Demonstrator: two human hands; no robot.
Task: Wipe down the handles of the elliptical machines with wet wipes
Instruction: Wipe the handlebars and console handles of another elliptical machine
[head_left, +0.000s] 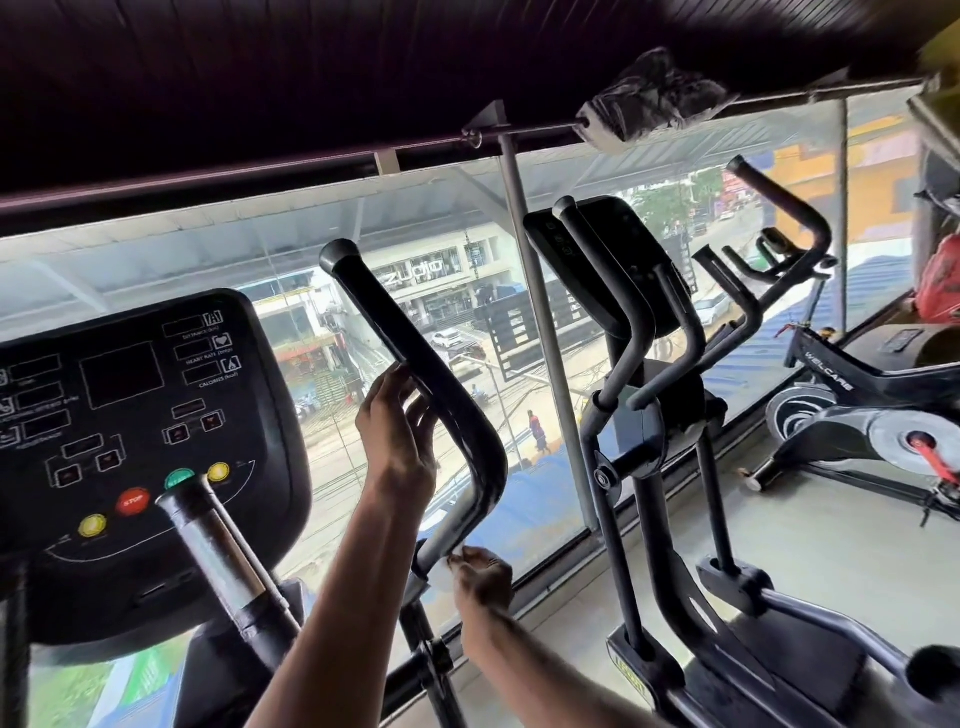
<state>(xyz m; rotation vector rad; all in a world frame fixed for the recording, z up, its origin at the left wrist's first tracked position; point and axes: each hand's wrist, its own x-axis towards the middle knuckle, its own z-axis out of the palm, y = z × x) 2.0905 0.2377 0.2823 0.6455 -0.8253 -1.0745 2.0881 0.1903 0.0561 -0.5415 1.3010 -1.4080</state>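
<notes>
The curved black handle (415, 348) of the nearest elliptical rises just right of the console (130, 415), in front of the window (524, 499); the left hand (397, 431) lies against its middle bend, fingers straight, touching but not wrapped round it; the right hand (480, 571) bunches its fingertips at the handle's lower end, over something pale, and whether they pinch anything cannot be told; a second elliptical (639, 364) stands to the right, an exercise bike (857, 415) beyond it.

daylight through window (156, 270) | ceiling (260, 78) dark | edges bowed, top-right seemingly smeared
</notes>
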